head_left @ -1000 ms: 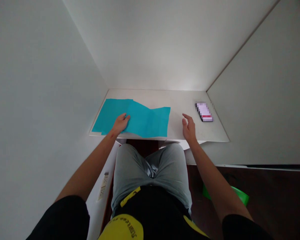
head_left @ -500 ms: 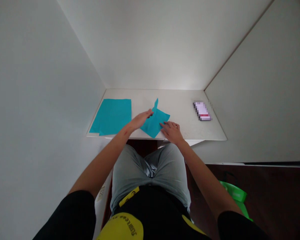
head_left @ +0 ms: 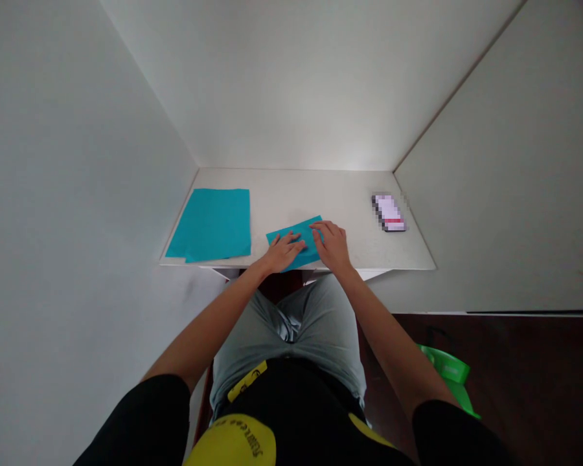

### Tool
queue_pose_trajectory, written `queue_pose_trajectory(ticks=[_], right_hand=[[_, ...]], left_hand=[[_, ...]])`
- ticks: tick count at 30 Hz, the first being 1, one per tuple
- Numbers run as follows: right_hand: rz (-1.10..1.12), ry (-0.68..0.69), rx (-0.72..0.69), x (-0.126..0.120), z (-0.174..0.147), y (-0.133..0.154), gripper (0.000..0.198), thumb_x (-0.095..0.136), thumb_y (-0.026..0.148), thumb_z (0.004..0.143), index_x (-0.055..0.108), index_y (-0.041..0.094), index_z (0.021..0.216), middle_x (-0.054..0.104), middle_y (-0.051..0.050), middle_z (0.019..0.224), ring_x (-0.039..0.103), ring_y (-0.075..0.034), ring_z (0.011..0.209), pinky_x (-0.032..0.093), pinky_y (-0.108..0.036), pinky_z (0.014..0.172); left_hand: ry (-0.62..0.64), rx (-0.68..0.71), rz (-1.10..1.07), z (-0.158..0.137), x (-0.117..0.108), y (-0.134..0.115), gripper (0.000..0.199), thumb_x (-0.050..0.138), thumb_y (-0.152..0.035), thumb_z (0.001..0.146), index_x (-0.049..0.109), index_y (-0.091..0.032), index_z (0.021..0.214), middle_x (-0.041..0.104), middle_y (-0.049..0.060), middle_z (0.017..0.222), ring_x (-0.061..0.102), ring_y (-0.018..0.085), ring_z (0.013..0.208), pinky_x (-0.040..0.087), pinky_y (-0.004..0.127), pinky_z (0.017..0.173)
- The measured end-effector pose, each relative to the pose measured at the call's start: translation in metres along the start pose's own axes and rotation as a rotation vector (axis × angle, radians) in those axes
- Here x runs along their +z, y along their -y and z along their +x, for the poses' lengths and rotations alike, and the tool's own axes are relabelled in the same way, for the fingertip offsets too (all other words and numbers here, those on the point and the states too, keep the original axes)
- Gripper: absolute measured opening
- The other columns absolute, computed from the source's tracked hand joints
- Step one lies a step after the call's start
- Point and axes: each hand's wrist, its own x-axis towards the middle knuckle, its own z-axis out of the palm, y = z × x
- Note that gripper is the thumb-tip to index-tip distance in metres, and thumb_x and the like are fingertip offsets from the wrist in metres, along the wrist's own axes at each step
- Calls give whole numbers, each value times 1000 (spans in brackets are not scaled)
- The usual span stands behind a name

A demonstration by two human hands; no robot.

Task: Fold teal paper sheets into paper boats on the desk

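Note:
A folded sheet of turquoise paper [head_left: 298, 232] lies near the front edge of the white table, set at a slant. My left hand [head_left: 284, 252] rests on its left part, palm down with fingers spread. On the right end of the sheet lies my right hand [head_left: 333, 244], its fingers apart and touching the paper. Both hands cover parts of the sheet. Left of them a stack of larger turquoise sheets [head_left: 216, 223] lies flat, its edges slightly out of line.
A phone [head_left: 389, 212], blurred out, lies toward the right end of the white table [head_left: 286, 188]. White walls close in the table at the back and both sides. A green plastic object [head_left: 447, 367] stands on the dark floor at lower right.
The paper has been turned to a slant and its raised flap now lies flat. My left hand has come down and nearer onto it; my right hand has shifted slightly over its right end.

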Motion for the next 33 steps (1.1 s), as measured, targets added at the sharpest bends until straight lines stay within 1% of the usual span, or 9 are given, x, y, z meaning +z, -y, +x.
queue_pose_trajectory(ticks=[5,8,13,17,21,25,27,31,33], right_hand=[[125,64,-69,13,24,10,45,34,35,114,66,22,144,72,-12,139,63,-30,132,47,-48,115],[110,239,-101,33,29,0,50,33,33,113,60,17,151,66,-13,152,60,-29,140,47,-48,120],[-48,407,-144,59,17,-19,57,33,40,114,51,14,162,47,-13,171,43,-29,160,31,-54,133],[-187,358,-158,57,9,-38,62,30,49,115,42,22,169,34,-8,178,30,-30,166,15,-62,137],[-313,342,-32,46,11,-64,68,28,52,114,34,18,173,29,-10,180,25,-34,168,7,-68,136],[-319,300,39,39,10,-81,75,29,56,112,30,13,174,32,-15,178,26,-36,167,10,-66,136],[-297,272,37,38,6,-83,77,31,57,111,28,12,174,36,-17,177,28,-36,166,12,-64,136],[-217,224,25,35,0,-85,86,41,60,108,22,10,174,44,-20,172,36,-36,162,17,-61,135],[-158,198,26,33,-1,-86,93,48,62,105,16,9,175,50,-22,167,45,-38,156,23,-61,133]], left_hand=[[-11,97,47,7,0,11,43,49,-51,108,77,-30,132,48,7,170,35,35,163,18,66,135],[-78,202,124,3,6,23,55,69,-52,97,67,-23,144,51,15,166,40,35,160,21,61,137],[-155,278,294,-8,13,39,70,53,-53,107,49,-9,161,39,23,173,25,34,168,15,55,139],[-166,277,368,-11,13,46,68,47,-53,110,44,-16,167,35,16,177,22,33,169,15,55,139],[-172,237,379,-9,7,48,69,52,-57,108,43,-26,169,29,11,181,21,34,169,17,58,138],[-194,164,346,-4,2,49,53,45,-51,111,54,-36,161,35,5,178,25,31,168,20,58,137],[-259,90,329,-1,1,50,55,47,-51,110,56,-30,160,39,9,176,29,31,167,22,55,137],[-485,-127,286,1,3,48,93,66,-68,95,44,-9,164,42,25,170,32,41,163,24,58,134],[-556,-192,255,1,3,46,101,68,-72,91,41,-7,163,45,28,167,37,44,159,27,59,131]])
